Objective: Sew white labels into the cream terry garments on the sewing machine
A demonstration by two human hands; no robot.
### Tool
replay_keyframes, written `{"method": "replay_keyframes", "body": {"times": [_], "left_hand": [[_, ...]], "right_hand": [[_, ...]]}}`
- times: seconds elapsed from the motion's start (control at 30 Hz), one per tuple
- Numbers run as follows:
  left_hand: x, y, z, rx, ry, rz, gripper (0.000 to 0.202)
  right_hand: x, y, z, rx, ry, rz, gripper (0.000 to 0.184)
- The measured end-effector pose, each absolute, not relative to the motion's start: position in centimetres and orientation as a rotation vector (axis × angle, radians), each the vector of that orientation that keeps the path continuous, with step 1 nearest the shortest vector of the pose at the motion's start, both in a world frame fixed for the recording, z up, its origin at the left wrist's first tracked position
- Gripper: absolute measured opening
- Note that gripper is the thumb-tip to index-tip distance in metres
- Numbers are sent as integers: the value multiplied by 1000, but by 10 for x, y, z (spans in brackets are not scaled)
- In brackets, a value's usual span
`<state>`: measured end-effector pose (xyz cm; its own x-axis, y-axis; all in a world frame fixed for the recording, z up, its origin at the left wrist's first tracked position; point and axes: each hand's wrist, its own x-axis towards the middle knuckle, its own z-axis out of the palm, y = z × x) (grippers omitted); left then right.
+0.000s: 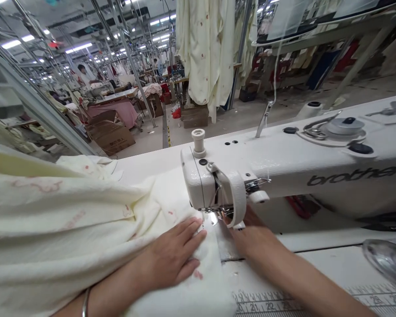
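My left hand point(176, 253) lies flat on a pale cream cloth with pinkish prints point(165, 193), its fingers stretched toward the needle area. The cloth spreads over the table to the left in thick folds, and its right edge runs beneath the head of the white sewing machine point(201, 176). Just right of the needle, my right hand point(247, 233) reaches under the machine head. Its fingers are hidden behind the white guard point(239, 198), so what they hold cannot be made out. A small lamp lights the spot by the presser foot.
A ruler strip point(267, 304) runs along the table's front edge. To the right lies a round metal dish point(387, 262). Beneath the machine arm is a red object point(302, 207). Cream garments point(206, 53) hang beyond the table, and a cardboard box point(110, 134) stands on the floor.
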<state>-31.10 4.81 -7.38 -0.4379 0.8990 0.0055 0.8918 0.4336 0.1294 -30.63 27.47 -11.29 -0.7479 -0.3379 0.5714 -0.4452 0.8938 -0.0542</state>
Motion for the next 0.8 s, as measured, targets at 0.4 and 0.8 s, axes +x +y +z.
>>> {"method": "replay_keyframes", "body": {"times": [0.4, 0.8], "left_hand": [[-318, 43, -83, 1669, 2600, 276, 55], [-322, 42, -84, 1664, 2610, 343, 51]], "right_hand": [[-266, 256, -128, 557, -2488, 234, 51], [-265, 254, -129, 520, -2481, 208, 53]]}}
